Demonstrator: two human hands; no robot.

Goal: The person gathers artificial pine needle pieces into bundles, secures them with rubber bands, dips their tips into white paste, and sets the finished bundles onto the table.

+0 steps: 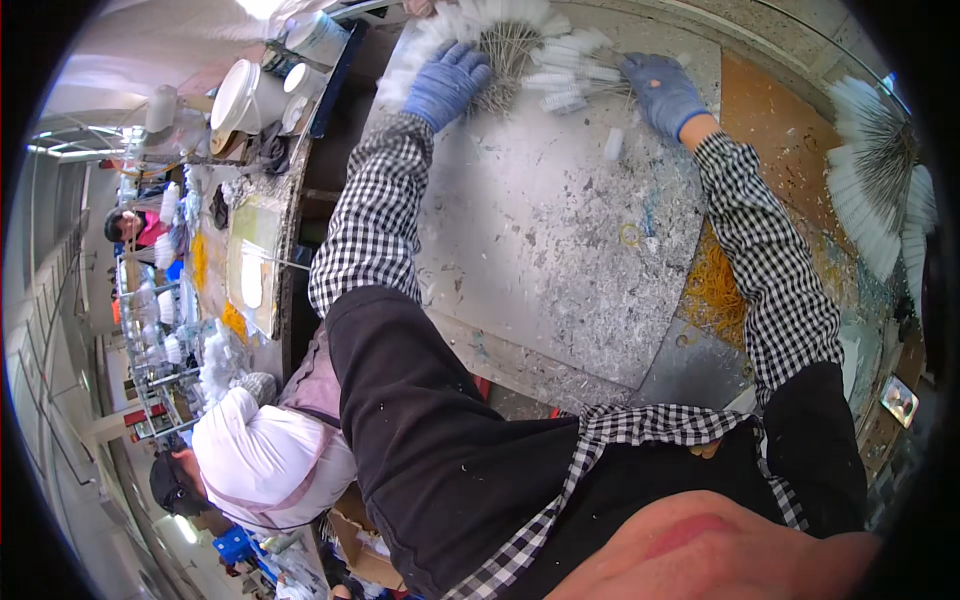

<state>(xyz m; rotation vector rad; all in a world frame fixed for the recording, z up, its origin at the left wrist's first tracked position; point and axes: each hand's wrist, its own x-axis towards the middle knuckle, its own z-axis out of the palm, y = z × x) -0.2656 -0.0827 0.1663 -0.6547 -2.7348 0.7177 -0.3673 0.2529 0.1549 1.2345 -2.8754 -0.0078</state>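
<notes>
White-bristled wire brushes (pixel 570 75) lie in a pile at the far end of the worn grey board (pixel 540 220). Their thin metal stems (pixel 508 50) bunch together in the middle of the pile. My left hand (pixel 447 85), in a blue-grey glove, rests with fingers spread on the pile's left side, over white bristles. At the right, my gloved right hand (pixel 663 92) has its fingers extended beside the brushes, by the ends of some stems; its fingertips are partly hidden. A small white bristled piece (pixel 613 144) lies apart on the board.
A fan of white brushes (pixel 875 170) stands at the far right. Yellow rubber bands (pixel 714 290) are heaped beside the board. White buckets (pixel 246 98) sit at the upper left. A person in white (pixel 262 455) works at my left, near another bench (pixel 255 265).
</notes>
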